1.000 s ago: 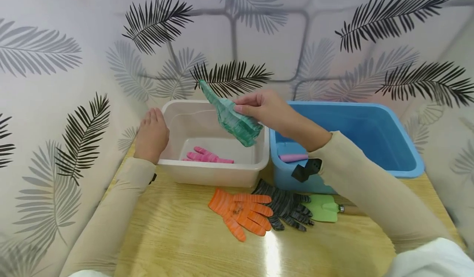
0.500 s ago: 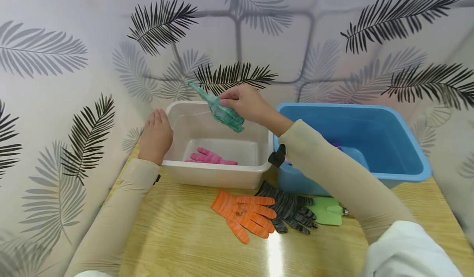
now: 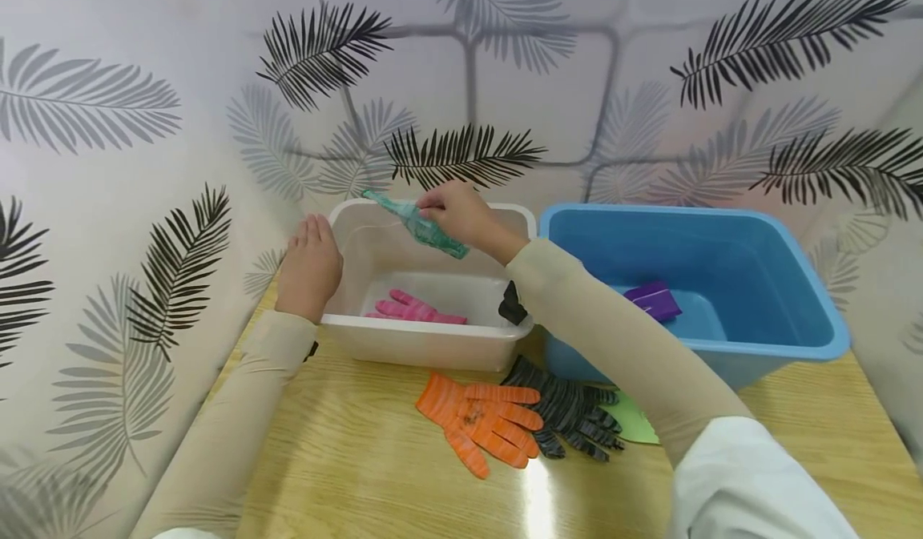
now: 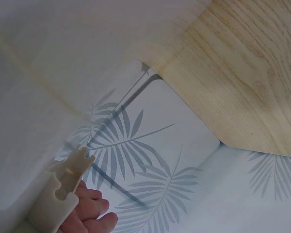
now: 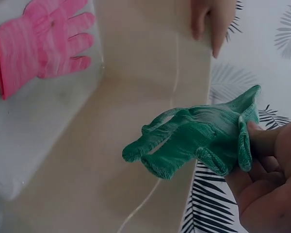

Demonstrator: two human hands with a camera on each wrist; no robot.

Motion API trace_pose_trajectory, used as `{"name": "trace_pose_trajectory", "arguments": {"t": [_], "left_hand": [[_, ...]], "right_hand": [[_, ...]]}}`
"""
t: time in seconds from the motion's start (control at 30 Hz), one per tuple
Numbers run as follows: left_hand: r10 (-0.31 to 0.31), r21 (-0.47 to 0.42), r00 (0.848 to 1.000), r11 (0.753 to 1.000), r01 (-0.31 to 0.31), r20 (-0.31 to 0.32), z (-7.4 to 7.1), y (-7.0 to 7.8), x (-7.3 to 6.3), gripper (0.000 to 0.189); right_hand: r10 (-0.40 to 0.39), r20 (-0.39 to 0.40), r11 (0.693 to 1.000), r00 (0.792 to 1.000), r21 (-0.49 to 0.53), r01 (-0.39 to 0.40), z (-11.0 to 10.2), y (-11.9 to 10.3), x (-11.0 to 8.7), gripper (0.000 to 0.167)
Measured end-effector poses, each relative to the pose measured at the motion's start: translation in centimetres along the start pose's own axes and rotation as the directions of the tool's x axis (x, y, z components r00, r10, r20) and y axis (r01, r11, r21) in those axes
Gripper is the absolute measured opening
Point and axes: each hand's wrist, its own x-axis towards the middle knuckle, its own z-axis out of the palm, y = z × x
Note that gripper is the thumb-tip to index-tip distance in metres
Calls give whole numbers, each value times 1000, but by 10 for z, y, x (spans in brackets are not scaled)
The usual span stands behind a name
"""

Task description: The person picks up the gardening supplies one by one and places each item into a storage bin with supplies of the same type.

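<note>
Here's my feed — the palm-print backdrop (image 3: pixel 534 82) fills the background, with the wood-grain table (image 3: pixel 353 451) below it. On the table I've got the blue bin (image 3: pixel 764 350) at right and the beige bin (image 3: pixel 421 351) beside it, the right sleeve (image 3: pixel 613 319) crossing the blue one's near left corner. If that arm dips, I reckon the sleeve could drag on the rim and nudge the bin. In front, the orange glove (image 3: pixel 483 423) overlaps the dark gray glove (image 3: pixel 562 407). Now the hands: the left hand (image 3: pixel 310 263) grips the beige bin's left rim, one digit inside and another over the outer side; too hard a pull there might tilt the bin. The right hand (image 3: pixel 457 211) pinches the green glove (image 5: pixel 199 138), which hangs in the air over the beige bin, close to its far rim. That's my worry — just a small fold is held, so a slack pinch or slight drift backward could let it drape over that rim or fall behind. The pink glove (image 3: pixel 414 308) lies on the beige bin's floor, and smallest, a purple item (image 3: pixel 654 301) sits in the blue bin, identity unclear to me.
</note>
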Motion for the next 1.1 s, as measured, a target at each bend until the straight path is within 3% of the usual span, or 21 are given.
{"name": "trace_pose_trajectory", "arguments": {"t": [0.33, 0.57, 0.73, 0.9, 1.1], "left_hand": [[5, 19, 1000, 1000, -5, -15, 2, -2, 1, 53], [-10, -6, 999, 1000, 10, 40, 0, -1, 1, 55], [-7, -11, 999, 1000, 8, 37, 1, -1, 0, 54], [-1, -6, 1000, 1000, 1, 19, 1, -1, 0, 53], [0, 1, 1000, 1000, 0, 17, 2, -3, 0, 55]], "right_hand": [[-73, 115, 978, 991, -185, 94, 19, 12, 10, 22], [-43, 163, 970, 986, -231, 80, 33, 18, 12, 23], [-23, 182, 964, 983, -258, 71, 40, 23, 14, 20], [-8, 186, 968, 982, -245, 54, 44, 26, 15, 19], [34, 181, 991, 983, -136, -9, 48, 33, 20, 19]]}}
